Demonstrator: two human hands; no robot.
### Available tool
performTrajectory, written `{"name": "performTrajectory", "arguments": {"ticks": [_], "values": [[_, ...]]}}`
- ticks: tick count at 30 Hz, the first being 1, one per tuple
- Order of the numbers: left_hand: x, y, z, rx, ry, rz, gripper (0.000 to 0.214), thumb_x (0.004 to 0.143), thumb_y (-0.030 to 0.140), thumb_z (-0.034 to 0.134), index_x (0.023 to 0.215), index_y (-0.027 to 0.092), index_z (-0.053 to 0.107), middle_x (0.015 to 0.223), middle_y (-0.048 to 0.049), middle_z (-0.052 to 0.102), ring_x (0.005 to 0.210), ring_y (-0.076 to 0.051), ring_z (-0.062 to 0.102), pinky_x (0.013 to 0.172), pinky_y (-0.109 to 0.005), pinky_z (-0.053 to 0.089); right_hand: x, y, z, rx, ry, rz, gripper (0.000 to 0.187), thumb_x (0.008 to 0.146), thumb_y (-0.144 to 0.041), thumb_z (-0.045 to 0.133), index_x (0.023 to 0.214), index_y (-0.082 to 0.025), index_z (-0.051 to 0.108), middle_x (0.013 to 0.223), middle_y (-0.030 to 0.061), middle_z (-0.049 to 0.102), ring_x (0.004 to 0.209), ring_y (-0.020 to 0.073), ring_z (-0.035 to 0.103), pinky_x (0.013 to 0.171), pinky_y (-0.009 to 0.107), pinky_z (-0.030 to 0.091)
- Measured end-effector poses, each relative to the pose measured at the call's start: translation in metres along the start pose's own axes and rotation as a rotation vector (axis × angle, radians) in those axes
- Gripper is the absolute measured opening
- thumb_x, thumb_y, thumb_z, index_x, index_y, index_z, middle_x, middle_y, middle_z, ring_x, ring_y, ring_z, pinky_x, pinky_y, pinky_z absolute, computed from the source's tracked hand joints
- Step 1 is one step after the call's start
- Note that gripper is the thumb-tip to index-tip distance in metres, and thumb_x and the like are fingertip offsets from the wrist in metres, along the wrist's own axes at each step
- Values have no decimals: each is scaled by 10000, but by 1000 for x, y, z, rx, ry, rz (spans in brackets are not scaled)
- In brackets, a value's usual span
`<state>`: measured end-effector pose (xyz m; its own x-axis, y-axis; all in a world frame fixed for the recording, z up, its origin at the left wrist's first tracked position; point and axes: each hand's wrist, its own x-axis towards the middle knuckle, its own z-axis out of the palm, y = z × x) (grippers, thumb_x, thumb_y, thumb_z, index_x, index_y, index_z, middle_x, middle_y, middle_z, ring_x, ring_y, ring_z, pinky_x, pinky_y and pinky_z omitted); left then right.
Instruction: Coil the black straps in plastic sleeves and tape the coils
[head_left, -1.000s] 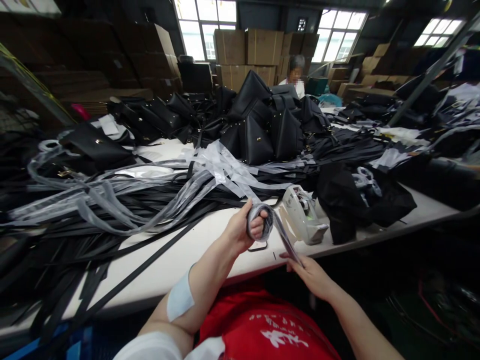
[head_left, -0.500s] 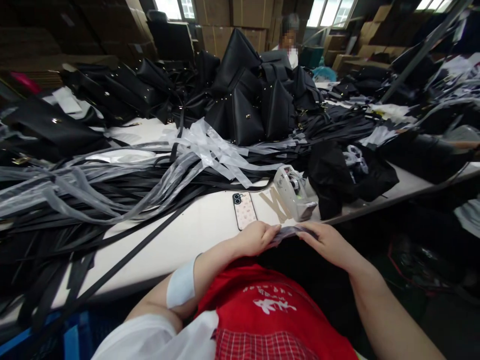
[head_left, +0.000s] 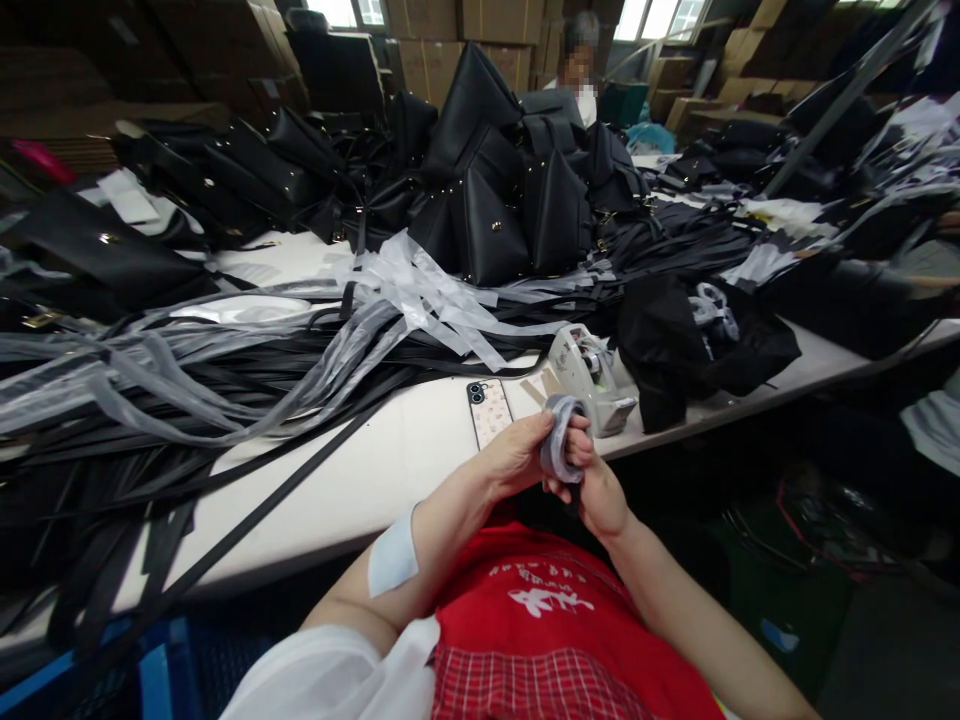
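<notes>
Both hands meet in front of the red apron at the table's near edge. Between them is a black strap in clear plastic film point(head_left: 556, 450), wound into a loose coil. My left hand point(head_left: 517, 455) pinches the coil from its left side, thumb on top. My right hand point(head_left: 602, 495) has its fingers curled at the coil's right side; part of the grip is hidden. Just beyond, a phone in a patterned case point(head_left: 493, 412) lies on the white table point(head_left: 405, 450). A white tape dispenser point(head_left: 596, 380) stands to the right of it.
Long black straps point(head_left: 300, 370) and film-wrapped strips point(head_left: 416, 290) spread over the table's left and middle. Black bags point(head_left: 491, 225) are heaped behind them. A black cloth bag point(head_left: 660, 330) sits right of the dispenser. A person point(head_left: 581, 85) is at the far side.
The strap stretched between my hands is now wound into a coil. My right hand has moved left and my hands have come together.
</notes>
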<state>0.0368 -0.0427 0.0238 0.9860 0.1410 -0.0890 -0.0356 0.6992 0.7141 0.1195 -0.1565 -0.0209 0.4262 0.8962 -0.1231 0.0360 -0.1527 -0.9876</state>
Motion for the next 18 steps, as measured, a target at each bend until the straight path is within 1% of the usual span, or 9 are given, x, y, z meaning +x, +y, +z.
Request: {"name": "performTrajectory", "arguments": {"ticks": [3,5,7,9,11,12,13,15,18], "values": [[-6,0,-10,175,63,93,529,802,594,622,1038,122,649,911,-96,682,756,-190,644,698,-329,531,1,-11,-22,-1,107,-26,525,937,-669,293,961,-207,541,583,-11,534,438,143,445,410,265,339],[-11,2,-19,419,205,209,452,818,510,647,1041,118,658,971,-106,684,872,-200,640,844,-345,503,1,-20,-44,-230,52,-88,476,938,-618,379,1046,-194,565,656,7,594,534,164,529,511,275,414],[-16,3,-24,692,309,292,438,843,433,637,1162,133,627,1076,-116,671,978,-208,621,923,-346,470,-1,-29,-60,-559,-75,-122,406,926,-544,466,1062,-186,600,789,48,661,720,206,610,682,302,456],[-19,1,-24,922,254,301,486,854,405,621,1278,170,574,1163,-118,657,1033,-223,613,953,-365,457,-3,-36,-65,-841,-207,-92,322,907,-461,518,997,-174,631,866,81,685,816,236,629,762,318,443],[-20,-5,-20,1057,149,288,437,870,374,600,1271,200,594,1192,-104,663,1066,-232,611,977,-372,444,-3,-39,-62,-967,-245,-58,265,896,-388,528,960,-156,639,867,96,690,807,242,633,754,319,441],[-19,-8,-17,1079,137,298,386,881,357,585,1235,208,624,1182,-94,673,1072,-231,612,985,-368,439,-3,-39,-58,-947,-231,-61,258,894,-369,526,968,-150,640,881,99,692,811,241,633,753,319,446],[-18,-12,-15,1070,164,317,338,895,343,562,1193,209,651,1162,-85,685,1068,-226,615,983,-357,439,-2,-38,-55,-879,-207,-78,265,892,-369,529,985,-147,640,905,99,694,827,240,633,760,319,453],[-17,-19,-11,979,296,355,303,920,337,513,1133,200,680,1088,-77,705,993,-205,634,926,-324,467,0,-34,-49,-660,-143,-119,312,878,-412,560,1028,-151,641,959,91,696,876,241,631,789,326,473],[-15,-27,-12,783,499,351,339,924,391,494,1124,186,676,934,-59,703,766,-164,624,751,-274,498,2,-25,-43,-383,-70,-129,411,847,-471,609,1110,-157,629,1040,88,694,946,253,631,847,352,491]]}}
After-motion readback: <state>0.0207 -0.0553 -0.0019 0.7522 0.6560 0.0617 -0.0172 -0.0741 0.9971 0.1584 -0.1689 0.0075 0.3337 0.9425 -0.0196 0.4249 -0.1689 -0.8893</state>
